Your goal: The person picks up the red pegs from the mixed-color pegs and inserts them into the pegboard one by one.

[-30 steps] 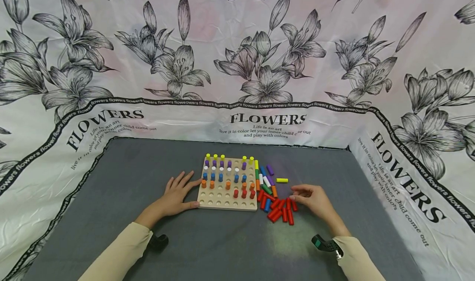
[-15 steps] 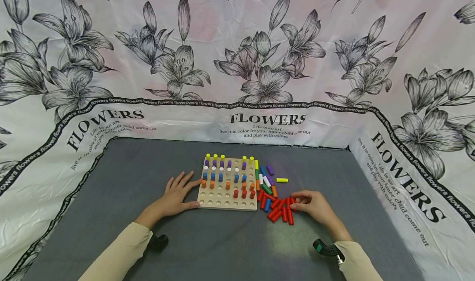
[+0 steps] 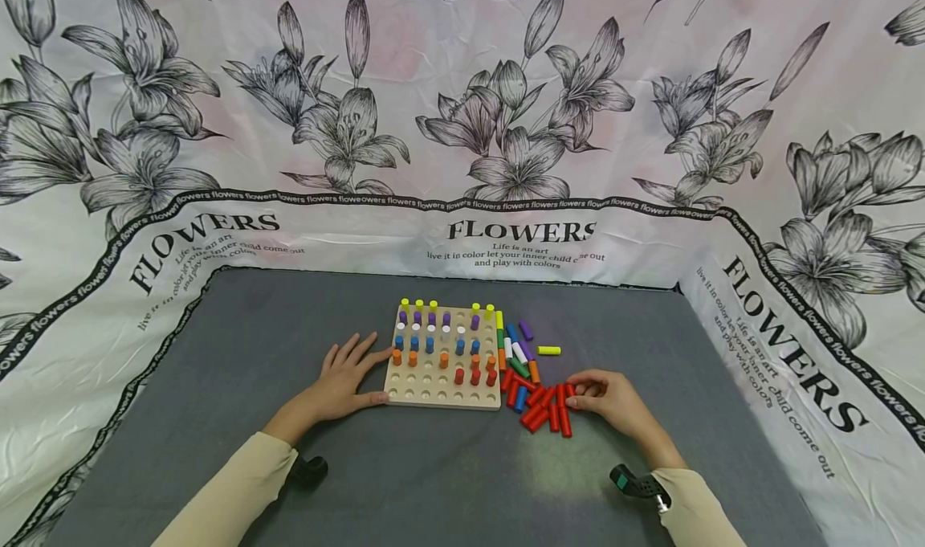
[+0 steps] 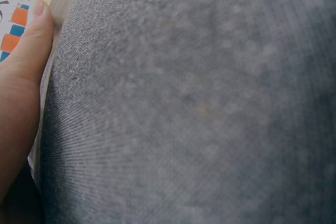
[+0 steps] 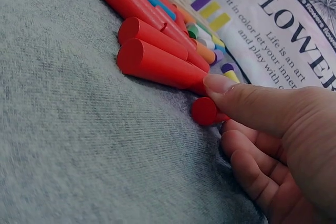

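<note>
A wooden pegboard (image 3: 426, 393) stands on the table with rows of yellow, purple, white, blue, orange and red pegs in its holes. My left hand (image 3: 343, 385) lies with spread fingers against the board's left side; in the left wrist view its thumb (image 4: 38, 35) touches the board's edge. Right of the board, my right hand (image 3: 614, 406) pinches a red peg (image 5: 203, 111) at the right end of a loose pile of red pegs (image 3: 538, 418). The thumb lies close by the neighbouring red peg (image 5: 157, 64). Fingers partly hide the pinched peg.
Against the board's right side lie loose blue, purple, white, green and orange pegs (image 3: 519, 354). A yellow peg (image 3: 549, 351) lies apart from them. A grey cloth (image 3: 448, 483) covers the table, and a flower-printed sheet (image 3: 361, 234) rises behind and at both sides.
My right hand has moved slightly down toward the front, onto the rightmost red peg, and then stays there. The left hand and the board have not moved.
</note>
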`<state>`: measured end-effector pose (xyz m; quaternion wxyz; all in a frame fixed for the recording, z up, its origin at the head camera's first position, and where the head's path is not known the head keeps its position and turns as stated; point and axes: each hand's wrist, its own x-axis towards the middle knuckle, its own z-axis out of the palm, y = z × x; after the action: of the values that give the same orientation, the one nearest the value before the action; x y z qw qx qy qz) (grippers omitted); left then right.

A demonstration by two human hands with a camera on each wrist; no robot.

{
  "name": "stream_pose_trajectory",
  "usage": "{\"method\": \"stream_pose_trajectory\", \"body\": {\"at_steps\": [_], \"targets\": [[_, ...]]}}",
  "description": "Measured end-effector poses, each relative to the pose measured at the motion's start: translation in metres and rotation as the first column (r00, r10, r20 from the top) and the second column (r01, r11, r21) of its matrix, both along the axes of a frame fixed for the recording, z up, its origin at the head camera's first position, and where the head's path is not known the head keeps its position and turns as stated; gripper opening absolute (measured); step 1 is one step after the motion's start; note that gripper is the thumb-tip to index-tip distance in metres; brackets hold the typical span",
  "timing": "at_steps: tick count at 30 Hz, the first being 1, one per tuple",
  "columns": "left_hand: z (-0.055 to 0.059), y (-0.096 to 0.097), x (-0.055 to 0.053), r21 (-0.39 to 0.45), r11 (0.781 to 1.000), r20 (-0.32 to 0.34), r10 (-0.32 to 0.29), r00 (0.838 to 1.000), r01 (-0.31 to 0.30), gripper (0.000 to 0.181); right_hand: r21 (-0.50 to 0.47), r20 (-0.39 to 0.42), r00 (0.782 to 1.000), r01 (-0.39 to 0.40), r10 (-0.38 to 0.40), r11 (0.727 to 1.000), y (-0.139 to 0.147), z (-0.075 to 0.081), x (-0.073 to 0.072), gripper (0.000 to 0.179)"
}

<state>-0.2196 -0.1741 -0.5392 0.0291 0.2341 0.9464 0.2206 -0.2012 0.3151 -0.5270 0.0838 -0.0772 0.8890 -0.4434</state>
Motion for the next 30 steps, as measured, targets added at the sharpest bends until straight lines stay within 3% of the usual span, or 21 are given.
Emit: {"method": "stream_pose_trajectory", "body": {"at_steps": [21, 30], "targets": [[0.002, 0.0, 0.001, 0.003, 1.0, 0.009, -0.002, 1.0, 0.002, 0.078, -0.056, -0.016, 1.0, -0.019, 0.019, 0.998, 0.0, 0.001, 0.002, 0.032], [0.002, 0.0, 0.001, -0.005, 1.0, 0.009, 0.0, 1.0, 0.0, 0.077, -0.039, 0.004, 1.0, -0.022, 0.022, 0.999, -0.012, 0.025, 0.011, 0.031]]}}
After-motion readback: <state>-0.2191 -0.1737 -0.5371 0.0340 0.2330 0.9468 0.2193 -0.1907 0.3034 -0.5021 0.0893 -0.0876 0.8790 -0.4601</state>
